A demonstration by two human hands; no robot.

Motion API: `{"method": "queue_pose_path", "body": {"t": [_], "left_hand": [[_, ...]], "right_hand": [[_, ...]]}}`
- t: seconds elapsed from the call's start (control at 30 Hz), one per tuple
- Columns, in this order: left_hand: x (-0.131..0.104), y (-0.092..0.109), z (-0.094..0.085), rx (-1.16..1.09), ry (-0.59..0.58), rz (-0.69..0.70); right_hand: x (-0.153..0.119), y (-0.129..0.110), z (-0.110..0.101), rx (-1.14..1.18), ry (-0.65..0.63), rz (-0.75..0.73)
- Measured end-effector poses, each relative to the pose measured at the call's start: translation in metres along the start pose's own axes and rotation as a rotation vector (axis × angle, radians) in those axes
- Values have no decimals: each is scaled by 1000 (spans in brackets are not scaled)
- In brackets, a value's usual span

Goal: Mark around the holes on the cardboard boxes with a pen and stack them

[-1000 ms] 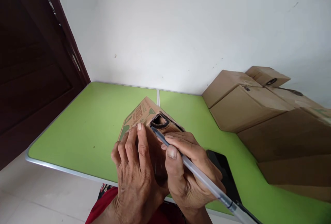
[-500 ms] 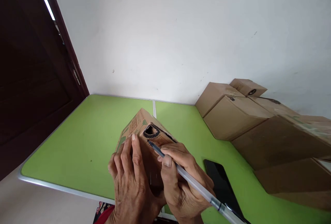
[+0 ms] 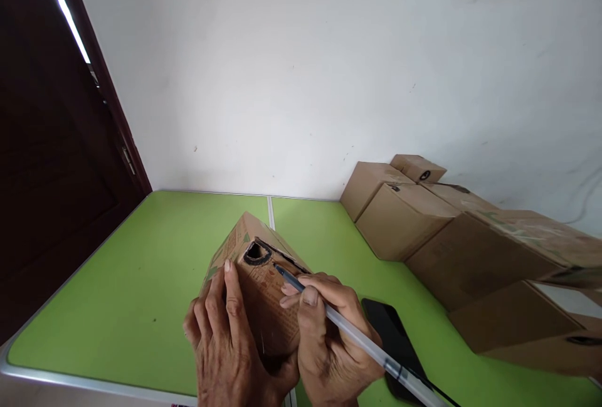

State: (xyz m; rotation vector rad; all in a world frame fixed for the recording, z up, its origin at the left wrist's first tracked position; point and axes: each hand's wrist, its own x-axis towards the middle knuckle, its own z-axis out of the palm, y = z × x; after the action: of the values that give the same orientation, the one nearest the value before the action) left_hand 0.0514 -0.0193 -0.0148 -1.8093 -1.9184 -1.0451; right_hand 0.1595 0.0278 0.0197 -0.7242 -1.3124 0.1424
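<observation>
A cardboard box (image 3: pixel 270 297) stands tilted on the green table, with a hole (image 3: pixel 257 252) ringed in black near its upper left corner. My left hand (image 3: pixel 230 338) grips the box's left side, fingers on the printed face and thumb low at the front. In my right hand (image 3: pixel 332 332) is a pen (image 3: pixel 357 335) with a clear barrel, pinched between thumb and fingers. Its dark tip is at the box face, just right of the black ring; whether it touches cannot be told. My right hand's lower fingers are close against the box.
A black phone (image 3: pixel 392 338) lies beside my right hand on the green table (image 3: pixel 117 306). Several cardboard boxes (image 3: pixel 404 225) are stacked at the right, against the white wall (image 3: pixel 263 81). A dark door (image 3: pixel 51 131) is at the left.
The view has shifted, showing more of the right-hand boxes. The pen tip has moved from below the hole to its right side, and my right hand has moved with it.
</observation>
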Motion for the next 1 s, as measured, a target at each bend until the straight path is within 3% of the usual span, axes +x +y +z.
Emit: {"method": "queue_pose_path", "body": {"t": [0.4,0.7,0.8,0.87,1.0], "left_hand": [[0,-2,-2,13,-10,-7],[0,-11,-7,38,-55,1],[2,-16,-11,63,-64,26],[4,-19,-13,70,-77,37],[6,-21,-15,54,-107,31]], "right_hand": [[5,0,9,29,39,37],[-4,0,5,55,-147,124],[3,-2,-2,176,-237,173],[12,-3,-6,190,-218,180],[28,-8,-7,131,-238,84]]}}
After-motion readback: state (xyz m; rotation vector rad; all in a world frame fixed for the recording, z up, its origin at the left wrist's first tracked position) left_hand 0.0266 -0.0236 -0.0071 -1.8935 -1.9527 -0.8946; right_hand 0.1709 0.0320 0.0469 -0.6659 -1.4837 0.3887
